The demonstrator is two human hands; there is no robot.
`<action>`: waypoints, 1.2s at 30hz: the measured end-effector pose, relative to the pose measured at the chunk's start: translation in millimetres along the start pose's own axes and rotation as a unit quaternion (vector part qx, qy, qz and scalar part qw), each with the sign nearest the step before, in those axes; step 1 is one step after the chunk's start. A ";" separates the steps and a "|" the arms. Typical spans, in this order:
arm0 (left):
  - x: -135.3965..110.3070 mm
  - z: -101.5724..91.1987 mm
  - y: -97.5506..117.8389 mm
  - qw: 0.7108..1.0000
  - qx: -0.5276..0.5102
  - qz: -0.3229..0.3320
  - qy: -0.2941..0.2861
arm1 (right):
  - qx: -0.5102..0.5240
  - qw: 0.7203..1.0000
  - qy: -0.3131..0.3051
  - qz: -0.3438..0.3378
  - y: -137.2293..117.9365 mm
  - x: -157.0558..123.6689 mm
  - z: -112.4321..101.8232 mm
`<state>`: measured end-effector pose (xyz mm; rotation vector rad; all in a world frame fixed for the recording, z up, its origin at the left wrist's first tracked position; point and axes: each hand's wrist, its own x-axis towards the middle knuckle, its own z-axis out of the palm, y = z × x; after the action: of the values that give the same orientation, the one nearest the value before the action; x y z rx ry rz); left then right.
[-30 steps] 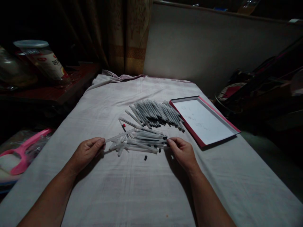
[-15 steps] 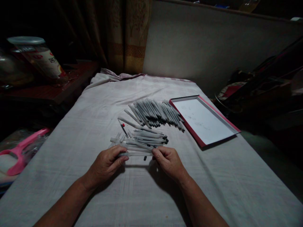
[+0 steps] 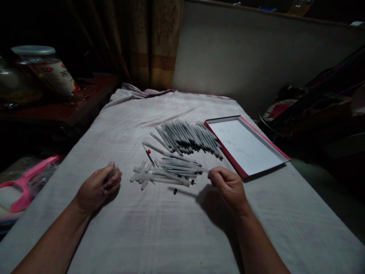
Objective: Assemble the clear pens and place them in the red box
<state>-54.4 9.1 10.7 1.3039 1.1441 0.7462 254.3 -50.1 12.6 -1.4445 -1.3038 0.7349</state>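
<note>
My left hand (image 3: 99, 185) is closed above the cloth to the left of the pens; a small pale thing seems to be between its fingers, mostly hidden. In my right hand (image 3: 229, 185), thumb and fingers pinch one end of a pen (image 3: 203, 169) with a clear barrel, its other end pointing left. Under that end lies a loose pile of clear pens (image 3: 176, 167) with dark ends. Several clear pen caps (image 3: 139, 173) are heaped at the pile's left. A small black plug (image 3: 175, 191) sits alone in front.
Behind is a fanned row of pens (image 3: 185, 133). A shallow red-edged box lid (image 3: 248, 146) with a white inside lies at the right. A small red piece (image 3: 148, 151) is near the pile. At far left are pink-handled scissors (image 3: 28, 179) and a lidded jar (image 3: 54, 72).
My hands have moved apart from the pen they both held: the left went left, closed, while the right went right and up with the pen.
</note>
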 end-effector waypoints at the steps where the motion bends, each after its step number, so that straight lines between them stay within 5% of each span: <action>1: 2.3 -1.9 0.2 0.999 -0.005 -0.006 0.037 | -0.010 0.999 0.032 -0.002 3.1 1.6 -1.2; 4: 8.9 3.1 1.5 0.990 0.111 0.039 0.077 | -0.083 0.994 0.017 -0.069 11.3 5.1 6.0; 9: 13.4 10.7 -5.8 0.903 0.344 0.175 0.189 | -0.250 0.950 0.014 -0.185 23.4 6.6 23.9; 17: 17.2 4.1 -24.3 0.829 0.473 0.246 0.168 | -0.334 0.918 0.037 -0.212 22.4 9.1 24.6; 22: 19.3 2.9 -29.5 0.827 0.466 0.259 0.179 | -0.414 0.892 -0.046 -0.173 -7.3 38.0 41.0; 29: 23.3 -3.3 -34.6 0.838 0.431 0.250 0.223 | -0.522 0.817 -0.214 -0.118 -41.7 92.3 98.2; 36: 23.6 -1.4 -33.0 0.879 0.339 0.299 0.153 | -0.520 0.819 -0.221 -0.099 -48.4 109.3 122.1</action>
<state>-54.0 25.9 -26.3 2.2578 1.3243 1.0772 151.6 83.5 41.0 -1.9704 -2.4047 0.1582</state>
